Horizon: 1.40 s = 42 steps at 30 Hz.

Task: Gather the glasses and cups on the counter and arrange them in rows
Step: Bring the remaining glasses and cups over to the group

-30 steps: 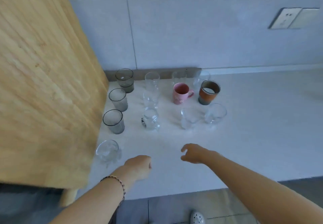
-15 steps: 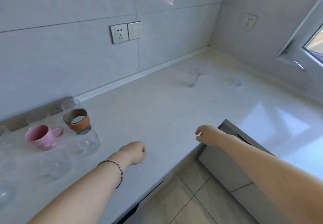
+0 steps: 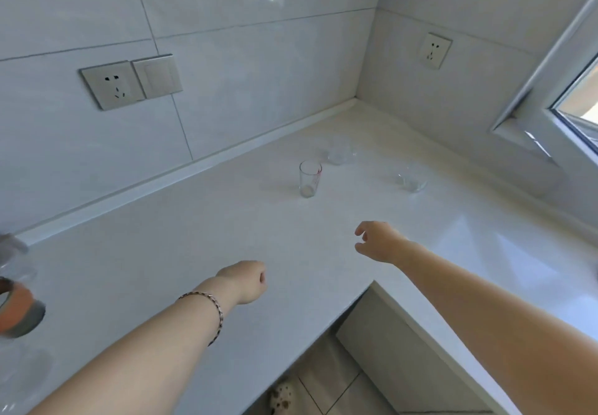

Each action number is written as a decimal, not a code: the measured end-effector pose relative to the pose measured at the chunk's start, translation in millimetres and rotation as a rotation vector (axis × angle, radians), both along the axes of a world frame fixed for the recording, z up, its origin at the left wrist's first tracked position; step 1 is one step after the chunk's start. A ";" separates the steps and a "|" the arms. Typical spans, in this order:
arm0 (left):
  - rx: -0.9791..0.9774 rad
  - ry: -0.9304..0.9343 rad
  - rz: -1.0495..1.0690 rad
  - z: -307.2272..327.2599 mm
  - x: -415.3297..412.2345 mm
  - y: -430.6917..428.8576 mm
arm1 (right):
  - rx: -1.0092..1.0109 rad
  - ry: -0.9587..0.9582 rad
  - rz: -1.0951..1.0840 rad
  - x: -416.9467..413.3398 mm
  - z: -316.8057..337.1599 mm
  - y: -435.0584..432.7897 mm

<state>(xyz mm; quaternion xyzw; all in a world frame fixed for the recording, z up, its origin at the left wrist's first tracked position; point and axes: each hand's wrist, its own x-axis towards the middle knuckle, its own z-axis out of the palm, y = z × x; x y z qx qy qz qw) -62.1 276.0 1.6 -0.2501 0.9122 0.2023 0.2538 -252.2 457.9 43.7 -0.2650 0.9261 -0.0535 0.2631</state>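
A tall glass (image 3: pixel 310 178), round glass (image 3: pixel 341 153) and low glass (image 3: pixel 410 182) stood in the counter (image 3: pixel 161 236) corner. The left hand (image 3: pixel 246 280) was an empty fist, the right hand (image 3: pixel 377 241) loose. An orange cup (image 3: pixel 16 312) sat far left.

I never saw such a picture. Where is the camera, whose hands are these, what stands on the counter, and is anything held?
No machine here: a person wears the camera on the head, so it looks forward and down. That person's left hand is curled, the right hand relaxed; both hold nothing. On the white counter, towards the corner, stand a tall clear glass, a low clear glass and a blurred glass. An orange-banded cup shows at the left edge.
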 end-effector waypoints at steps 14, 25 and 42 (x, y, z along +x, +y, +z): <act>0.053 -0.028 0.172 -23.9 -95.1 -102.4 | 0.018 0.165 0.211 -143.0 -25.3 -150.1; 0.042 -0.106 0.553 -44.9 -71.3 -109.1 | 0.080 0.089 0.516 -194.0 -66.0 -211.9; 0.110 -0.140 0.884 -43.9 116.0 -64.0 | -0.051 -0.026 1.002 19.0 -38.1 -227.7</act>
